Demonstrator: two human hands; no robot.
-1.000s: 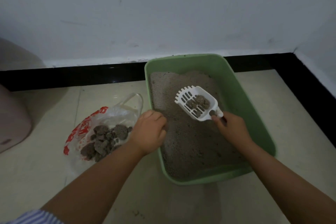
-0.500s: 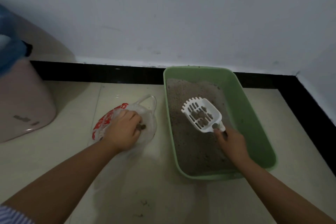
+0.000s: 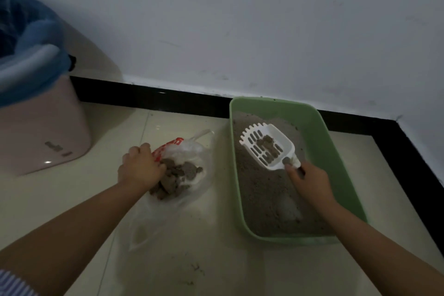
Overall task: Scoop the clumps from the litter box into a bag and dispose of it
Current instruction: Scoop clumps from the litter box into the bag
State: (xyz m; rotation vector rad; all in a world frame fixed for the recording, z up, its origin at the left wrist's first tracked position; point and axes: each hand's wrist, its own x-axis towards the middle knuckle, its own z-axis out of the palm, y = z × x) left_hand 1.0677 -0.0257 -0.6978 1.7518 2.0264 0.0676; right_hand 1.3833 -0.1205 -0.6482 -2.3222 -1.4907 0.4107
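Head view looks down on two bare arms working at floor level: the right hand (image 3: 310, 181) has its fingers curled round the handle of a white slotted scoop (image 3: 268, 146), which it holds level above the grey litter in the green litter box (image 3: 336, 151), probably so the loose grains can sift back through the slots while a few clumps (image 3: 266, 143) stay on the blade. Just off to the left of that hand, outside the box wall, the left hand (image 3: 140, 170) grips the edge of a clear plastic bag (image 3: 192, 151) with red print, fingers closed on the film, seemingly to keep its mouth open and pinned to the tiles for the coming load. A heap of earlier clumps already lies in the bag beside those fingers. Farther left of the left hand stands a pink bin (image 3: 43, 127) lined in blue, likely where the bag ends up
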